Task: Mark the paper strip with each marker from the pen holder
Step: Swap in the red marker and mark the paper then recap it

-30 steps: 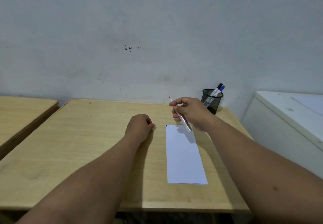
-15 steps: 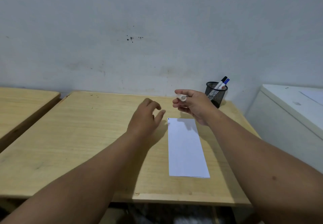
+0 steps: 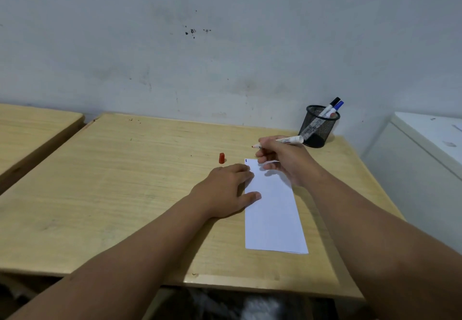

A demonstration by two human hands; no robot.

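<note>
My right hand (image 3: 282,162) grips an uncapped white marker (image 3: 287,141), its tip above the top of the white paper strip (image 3: 272,214) on the wooden desk (image 3: 125,182). My left hand (image 3: 225,189) lies flat, fingers spread, pinning the strip's left edge; the red cap (image 3: 221,158) stands just beyond it. The black mesh pen holder (image 3: 317,127) holds two more markers.

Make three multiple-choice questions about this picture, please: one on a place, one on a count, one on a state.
1. Where is the red cap?
A. on the desk, left of the paper
B. in the holder
C. on the marker

2. How many markers stand in the holder?
A. none
B. two
C. five

3. The marker in the right hand is:
A. capped
B. uncapped
C. lying on the desk

Key: 1 A, the cap stands on the desk beside the paper; 2 B, a black and a blue top show; 3 B, its tip is bare.
</note>
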